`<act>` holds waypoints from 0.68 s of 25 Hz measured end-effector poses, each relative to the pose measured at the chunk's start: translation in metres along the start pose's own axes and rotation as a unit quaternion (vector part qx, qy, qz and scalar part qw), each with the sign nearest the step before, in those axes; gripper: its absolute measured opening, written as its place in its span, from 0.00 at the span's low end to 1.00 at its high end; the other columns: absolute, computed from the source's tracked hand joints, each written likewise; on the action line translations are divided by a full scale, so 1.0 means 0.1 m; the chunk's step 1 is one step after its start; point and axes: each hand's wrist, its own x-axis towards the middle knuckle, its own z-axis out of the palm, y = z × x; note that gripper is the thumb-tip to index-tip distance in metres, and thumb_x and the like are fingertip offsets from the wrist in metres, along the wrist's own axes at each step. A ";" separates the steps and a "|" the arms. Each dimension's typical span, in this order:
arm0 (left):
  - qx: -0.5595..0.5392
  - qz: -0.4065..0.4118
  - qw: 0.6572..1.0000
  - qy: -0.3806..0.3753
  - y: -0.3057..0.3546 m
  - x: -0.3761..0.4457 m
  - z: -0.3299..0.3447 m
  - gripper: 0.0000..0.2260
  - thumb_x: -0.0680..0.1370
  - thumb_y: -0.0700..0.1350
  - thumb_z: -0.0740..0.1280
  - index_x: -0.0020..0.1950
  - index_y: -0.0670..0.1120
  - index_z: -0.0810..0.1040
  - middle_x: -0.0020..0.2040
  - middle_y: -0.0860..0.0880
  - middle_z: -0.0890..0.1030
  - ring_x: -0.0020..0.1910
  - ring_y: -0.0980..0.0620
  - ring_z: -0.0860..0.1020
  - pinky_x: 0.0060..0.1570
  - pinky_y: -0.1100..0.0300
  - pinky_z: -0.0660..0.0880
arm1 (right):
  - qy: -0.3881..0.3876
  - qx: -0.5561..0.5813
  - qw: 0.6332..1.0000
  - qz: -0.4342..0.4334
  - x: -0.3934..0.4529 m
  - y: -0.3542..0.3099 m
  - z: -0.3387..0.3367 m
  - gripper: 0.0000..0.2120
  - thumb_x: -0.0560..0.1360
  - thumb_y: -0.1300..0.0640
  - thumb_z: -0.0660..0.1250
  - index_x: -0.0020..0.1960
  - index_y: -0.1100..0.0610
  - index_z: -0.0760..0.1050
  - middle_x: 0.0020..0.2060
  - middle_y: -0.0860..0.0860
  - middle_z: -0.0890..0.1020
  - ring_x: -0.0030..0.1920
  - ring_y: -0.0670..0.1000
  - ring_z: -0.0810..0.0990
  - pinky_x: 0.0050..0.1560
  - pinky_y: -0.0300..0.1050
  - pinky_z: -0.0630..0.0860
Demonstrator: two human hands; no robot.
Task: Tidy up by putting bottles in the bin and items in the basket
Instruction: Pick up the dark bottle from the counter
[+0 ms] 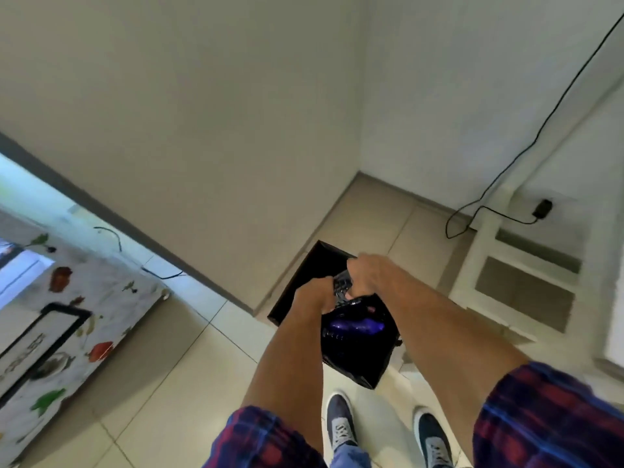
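A black square bin (305, 273) stands on the tiled floor near the corner of the room. Both my hands are held together over its open top. My left hand (312, 297) and my right hand (368, 273) grip a small crumpled clear-and-dark bottle (342, 287) between them; it is blurred and mostly hidden by my fingers. Below the hands, inside the bin, lies something glossy and purple (353, 327) against shiny black lining.
A table with a flower-print cloth (111, 298) stands at the left, with a black frame-like tray (64, 314) on it. A black cable and plug (543, 208) hang on the right wall beside a white louvred panel (526, 282). My shoes (341, 427) stand just before the bin.
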 end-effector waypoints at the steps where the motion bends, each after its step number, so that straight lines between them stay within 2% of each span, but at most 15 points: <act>1: 0.000 0.010 1.000 -0.004 -0.11 0.14 0.04 0.22 0.78 0.42 0.67 0.72 0.45 0.69 0.64 0.42 0.79 0.61 0.40 0.78 0.62 0.46 0.76 | 0.001 0.013 1.000 0.014 0.15 0.00 0.12 0.31 0.70 0.38 0.75 0.64 0.57 0.74 0.53 0.55 0.77 0.50 0.58 0.80 0.45 0.50 0.75; 3: 0.002 0.021 1.000 -0.015 -0.33 0.43 0.18 0.23 0.78 0.41 0.64 0.73 0.47 0.68 0.63 0.41 0.79 0.60 0.40 0.78 0.62 0.46 0.76 | -0.012 0.042 0.999 0.029 0.46 0.01 0.40 0.33 0.71 0.38 0.73 0.67 0.56 0.70 0.58 0.57 0.74 0.56 0.60 0.78 0.47 0.52 0.74; 7: -0.042 0.031 0.998 -0.036 -0.67 1.13 0.61 0.25 0.78 0.38 0.62 0.75 0.49 0.68 0.62 0.42 0.79 0.59 0.40 0.79 0.60 0.46 0.77 | -0.023 0.093 0.994 0.055 1.12 0.11 1.20 0.37 0.73 0.38 0.70 0.73 0.57 0.64 0.64 0.59 0.70 0.61 0.62 0.74 0.57 0.56 0.76; 11: -0.077 0.040 0.994 -0.070 -0.80 1.77 1.25 0.26 0.79 0.39 0.62 0.77 0.49 0.66 0.67 0.43 0.77 0.65 0.41 0.75 0.65 0.45 0.74 | -0.038 0.123 0.987 0.097 1.63 0.23 2.09 0.40 0.74 0.38 0.70 0.77 0.56 0.60 0.71 0.59 0.67 0.65 0.63 0.72 0.60 0.56 0.75; 15: -0.051 0.033 0.991 -0.122 -0.91 2.38 1.94 0.26 0.79 0.39 0.63 0.77 0.48 0.65 0.73 0.45 0.71 0.70 0.42 0.72 0.69 0.45 0.71 | -0.062 0.125 0.983 0.119 2.18 0.33 2.83 0.42 0.74 0.38 0.70 0.78 0.57 0.57 0.71 0.61 0.66 0.65 0.64 0.71 0.59 0.56 0.74; 17: -0.024 0.021 0.990 -0.141 -0.96 2.61 2.17 0.31 0.79 0.39 0.64 0.80 0.48 0.58 0.78 0.46 0.65 0.73 0.43 0.69 0.70 0.44 0.69 | -0.065 0.132 0.981 0.130 2.40 0.33 3.04 0.42 0.74 0.39 0.72 0.78 0.57 0.58 0.70 0.61 0.67 0.66 0.64 0.71 0.60 0.57 0.74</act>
